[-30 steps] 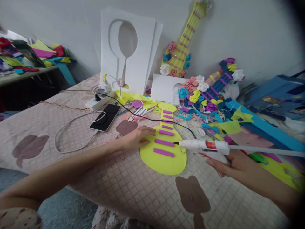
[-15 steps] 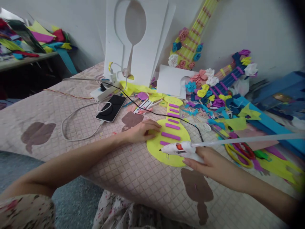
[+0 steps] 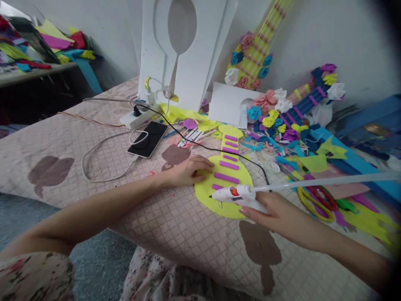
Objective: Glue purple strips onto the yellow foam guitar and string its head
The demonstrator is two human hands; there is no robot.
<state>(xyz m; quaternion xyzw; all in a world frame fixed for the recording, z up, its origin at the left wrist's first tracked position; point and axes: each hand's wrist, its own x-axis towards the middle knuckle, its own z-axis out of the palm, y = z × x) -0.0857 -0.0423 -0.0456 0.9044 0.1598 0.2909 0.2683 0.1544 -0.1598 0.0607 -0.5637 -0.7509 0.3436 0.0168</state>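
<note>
A yellow guitar-shaped cutout [image 3: 203,196] lies flat on the table, with several purple strips [image 3: 226,178] across its neck and body. At its left edge, my left hand [image 3: 191,170] is closed, fingers curled over the rim and holding it. My right hand [image 3: 269,213] grips a white hot glue gun [image 3: 233,193] above the lower body. The gun's dark nozzle points left, just below the lowest visible strip; whether it touches the surface I cannot tell. A long clear glue stick [image 3: 326,181] sticks out of its back, and my palm partly hides the handle.
A black cord [image 3: 200,147] crosses the cutout's neck from a power strip [image 3: 138,119]. Left of it lies a phone [image 3: 147,140] on a white cable. Scissors [image 3: 315,205] and paper scraps [image 3: 369,217] lie right. Decorated guitars [image 3: 294,113] and white boards [image 3: 153,58] stand behind.
The view has shifted slightly. Both hands keep their grips, and the glue gun stays over nearly the same spot on the lower body.
</note>
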